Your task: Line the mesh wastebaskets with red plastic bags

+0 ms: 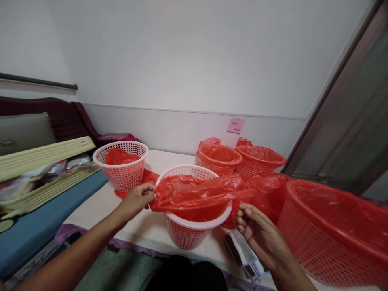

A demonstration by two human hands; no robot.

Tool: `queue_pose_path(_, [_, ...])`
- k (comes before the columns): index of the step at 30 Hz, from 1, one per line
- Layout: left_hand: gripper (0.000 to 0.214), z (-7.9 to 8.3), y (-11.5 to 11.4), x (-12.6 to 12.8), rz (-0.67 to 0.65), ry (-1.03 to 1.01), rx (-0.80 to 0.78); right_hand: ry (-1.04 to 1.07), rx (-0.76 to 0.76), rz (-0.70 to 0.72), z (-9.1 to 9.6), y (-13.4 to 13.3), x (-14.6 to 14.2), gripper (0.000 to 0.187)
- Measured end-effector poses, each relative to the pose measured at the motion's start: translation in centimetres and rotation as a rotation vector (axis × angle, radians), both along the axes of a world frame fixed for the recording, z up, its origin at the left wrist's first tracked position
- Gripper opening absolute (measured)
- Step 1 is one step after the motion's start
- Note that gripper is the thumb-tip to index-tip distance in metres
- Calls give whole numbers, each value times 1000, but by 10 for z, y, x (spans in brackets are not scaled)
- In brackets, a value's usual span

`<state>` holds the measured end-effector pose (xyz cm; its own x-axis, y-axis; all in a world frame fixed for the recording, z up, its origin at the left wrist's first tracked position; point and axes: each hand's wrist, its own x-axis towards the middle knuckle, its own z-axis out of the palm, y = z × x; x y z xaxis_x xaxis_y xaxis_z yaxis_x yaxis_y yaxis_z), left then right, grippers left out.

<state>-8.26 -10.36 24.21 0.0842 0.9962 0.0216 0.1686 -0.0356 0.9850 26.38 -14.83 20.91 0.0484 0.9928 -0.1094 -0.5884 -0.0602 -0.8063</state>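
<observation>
A red plastic bag (197,193) lies stretched and bunched across the mouth of a white perforated plastic basket (194,223). At its left end, my left hand (138,199) pinches the bag between thumb and fingers. My right hand (260,232) is beside the basket's right rim, its fingers curled in close to the thumb and just below the bag's right part. Whether it grips any of the thin plastic is hidden. The basket stands upright on a pale cloth-covered surface (145,228), and red plastic shows inside it.
To the left stands another white basket (129,171) with red plastic inside. Red-lined baskets stand at the back (220,158), (260,159) and a large one at right (330,238). A small box (244,250) lies near my right wrist. A pink note (235,125) hangs on the wall.
</observation>
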Motion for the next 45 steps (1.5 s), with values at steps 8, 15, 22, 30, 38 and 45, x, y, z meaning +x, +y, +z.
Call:
queue_pose_path(8, [15, -16, -25, 49, -23, 16, 41, -1051, 613, -125, 16, -43, -51, 21])
queue_pose_path(15, [18, -12, -42, 60, -54, -77, -38, -1624, 1090, -140, -2, -32, -108, 61])
queue_pose_path(22, [23, -11, -41, 43, -116, -275, -145, -1668, 1059, -296, -26, -20, -118, 24])
queue_pose_path(30, [12, 19, -7, 27, -96, -419, -406, -1622, 1141, -433, -40, -24, -123, 17])
queue_pose_path(38, [12, 10, 43, 54, -43, -371, -533, -1605, 1151, -474, -43, -32, -121, 14])
queue_pose_path(45, [23, 19, 71, 68, -109, -430, -532, -1612, 1151, -469, -43, -36, -119, 16])
